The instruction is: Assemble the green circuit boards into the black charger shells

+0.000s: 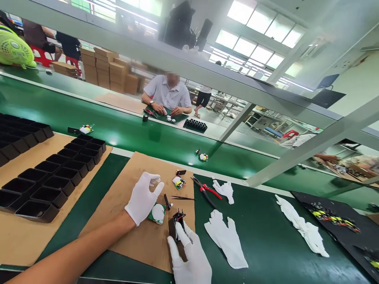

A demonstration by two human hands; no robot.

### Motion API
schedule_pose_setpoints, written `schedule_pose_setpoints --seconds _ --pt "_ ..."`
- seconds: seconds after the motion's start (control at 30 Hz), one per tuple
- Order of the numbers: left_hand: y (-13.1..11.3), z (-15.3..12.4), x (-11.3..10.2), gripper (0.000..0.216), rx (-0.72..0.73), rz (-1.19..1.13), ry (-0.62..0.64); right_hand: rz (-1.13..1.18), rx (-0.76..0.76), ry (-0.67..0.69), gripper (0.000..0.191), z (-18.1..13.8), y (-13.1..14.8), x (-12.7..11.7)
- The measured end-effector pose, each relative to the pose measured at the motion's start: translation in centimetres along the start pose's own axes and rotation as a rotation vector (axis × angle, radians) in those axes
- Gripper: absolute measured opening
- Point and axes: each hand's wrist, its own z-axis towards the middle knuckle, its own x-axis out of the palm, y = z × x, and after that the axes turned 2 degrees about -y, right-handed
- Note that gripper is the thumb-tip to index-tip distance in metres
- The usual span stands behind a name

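My left hand (144,198), in a white glove, hovers over the cardboard sheet with its thumb and fingers apart and nothing visible between them. Just right of it lies a green circuit board (158,213) with a round white part, beside a small black piece (167,202). My right hand (191,252), also gloved, grips a black plastic housing (172,228) with prongs and a bit of red at its top. Its inside is mostly hidden by my fingers. Tweezers (182,198) and a second circuit board (179,182) with a yellow part lie farther back on the cardboard.
Red-handled pliers (207,191) lie right of the cardboard (130,240), near loose white gloves (226,238). Rows of black open boxes (63,169) stand at left. Behind runs a green conveyor belt (166,140) carrying boards; a person (168,94) sits beyond it. A slanted metal post (281,161) rises at right.
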Motion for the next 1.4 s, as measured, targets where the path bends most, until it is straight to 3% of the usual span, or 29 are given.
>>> schedule_pose_setpoints --seconds 0.17,0.3,0.43,0.63,0.83,0.97,1.07,1.2,1.33,1.4 --pt "-0.2 -0.2 -0.1 0.023 0.023 0.008 0.016 0.016 0.04 -0.004 0.042 0.0 0.1 1.1" --pt "-0.3 -0.2 -0.1 0.022 0.031 0.009 0.006 0.075 0.039 -0.03 0.04 0.9 0.1 -1.1" --pt "-0.2 0.0 -0.2 0.022 0.023 0.015 -0.001 -0.03 0.058 -0.123 0.036 0.6 -0.5 -2.4" --pt "0.2 0.1 -0.3 0.024 0.004 0.012 -0.006 -0.012 -0.087 0.003 0.036 -0.4 -0.6 -1.2" --pt "0.6 0.4 -0.4 0.025 -0.012 0.017 -0.02 -0.056 -0.065 -0.148 0.034 2.3 -0.1 -4.6" --pt "0.6 0.4 -0.4 0.025 -0.025 0.026 -0.024 -0.026 -0.026 -0.011 0.032 1.5 -0.3 -3.2" --pt "0.5 0.3 -0.5 0.025 -0.033 0.034 -0.022 -0.001 0.024 0.065 0.034 0.4 -0.4 -2.1" --pt "0.3 0.3 -0.5 0.025 -0.031 0.047 -0.026 0.121 0.144 0.117 0.037 0.3 -0.5 -2.3" --pt "0.2 0.3 -0.6 0.025 -0.014 0.058 -0.009 0.298 0.351 0.162 0.042 1.1 -0.3 -3.0" --pt "0.1 0.3 -0.7 0.024 -0.007 0.064 -0.001 0.496 0.565 0.167 0.044 1.3 0.1 -3.2"
